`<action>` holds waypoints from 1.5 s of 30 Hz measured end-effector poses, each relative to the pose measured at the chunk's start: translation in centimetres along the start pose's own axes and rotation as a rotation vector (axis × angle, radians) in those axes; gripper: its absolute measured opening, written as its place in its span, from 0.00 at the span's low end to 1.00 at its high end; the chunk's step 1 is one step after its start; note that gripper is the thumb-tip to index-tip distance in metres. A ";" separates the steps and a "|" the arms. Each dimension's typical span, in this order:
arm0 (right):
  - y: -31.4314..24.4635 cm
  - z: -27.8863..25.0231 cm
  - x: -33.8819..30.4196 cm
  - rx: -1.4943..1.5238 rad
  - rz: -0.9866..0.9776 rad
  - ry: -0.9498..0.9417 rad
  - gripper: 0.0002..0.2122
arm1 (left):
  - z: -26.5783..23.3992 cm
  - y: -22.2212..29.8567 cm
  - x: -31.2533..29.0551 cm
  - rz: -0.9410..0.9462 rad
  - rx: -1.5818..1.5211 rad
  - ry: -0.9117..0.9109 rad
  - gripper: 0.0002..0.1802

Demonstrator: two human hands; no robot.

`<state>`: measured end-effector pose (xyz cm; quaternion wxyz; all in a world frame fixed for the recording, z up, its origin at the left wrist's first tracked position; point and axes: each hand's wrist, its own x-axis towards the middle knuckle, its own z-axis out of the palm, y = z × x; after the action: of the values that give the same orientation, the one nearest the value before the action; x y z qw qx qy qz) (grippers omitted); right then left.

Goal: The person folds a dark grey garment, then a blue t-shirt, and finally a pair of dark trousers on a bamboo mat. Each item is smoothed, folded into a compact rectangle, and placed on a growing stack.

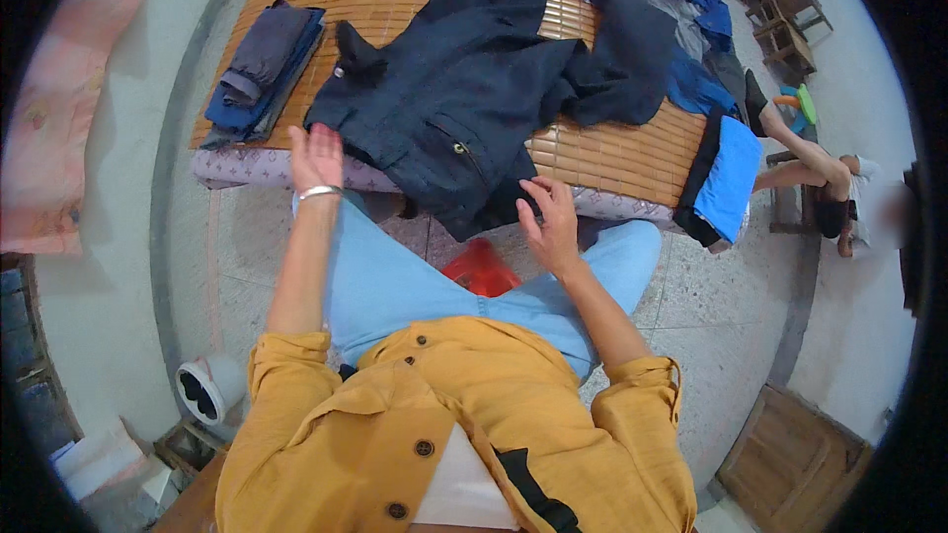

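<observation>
This looks like a room in a home, probably a bedroom. A slatted mat (607,160) covers what seems a bed (259,169), with folded clothes (265,69) and a jacket (464,89) on it; pink cloth (69,104) hangs by a plain wall (128,336), and wooden chairs (787,44) stand beyond.

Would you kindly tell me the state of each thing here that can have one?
Dark jacket: spread out, unfolded, on the mat
Left stack of clothes: folded
Blue-and-black garment: folded
Top-right clothes: loose, rumpled
Yellow sleeves: rolled up
Left hand: open, at the jacket's edge
Right hand: partly open, near the jacket
</observation>
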<state>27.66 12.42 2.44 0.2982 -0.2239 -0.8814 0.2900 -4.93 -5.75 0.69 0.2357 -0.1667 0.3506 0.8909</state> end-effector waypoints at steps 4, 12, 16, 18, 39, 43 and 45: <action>0.5 0.9 -0.1 0.044 0.111 -0.089 0.14 | -0.3 -2.4 -3.5 -0.180 0.181 -0.018 0.43; -1.2 2.4 0.9 0.324 0.348 -0.140 0.18 | -1.2 -4.8 -1.0 -0.262 0.476 -0.130 0.15; 0.3 4.7 1.5 0.549 0.602 -0.131 0.13 | 1.4 -4.5 -4.2 -0.221 0.475 -0.164 0.11; 1.0 4.9 1.5 0.535 0.654 -0.111 0.10 | 1.5 -4.2 -5.4 -0.266 0.486 -0.294 0.12; -2.0 9.5 11.1 0.359 0.137 -0.189 0.07 | 0.2 -6.6 -10.6 -0.019 0.975 -0.611 0.31; -5.1 8.4 9.8 0.323 -0.293 -0.151 0.07 | 1.4 -6.2 -9.1 -0.064 0.556 -0.405 0.21; -6.1 8.9 9.2 0.358 -0.306 -0.150 0.08 | 0.8 -6.6 -9.1 0.272 1.107 -0.443 0.19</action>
<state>13.87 9.81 4.20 0.3074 -0.0090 -0.8592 0.4089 6.09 -3.74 1.89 0.2387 0.2159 0.7224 0.6120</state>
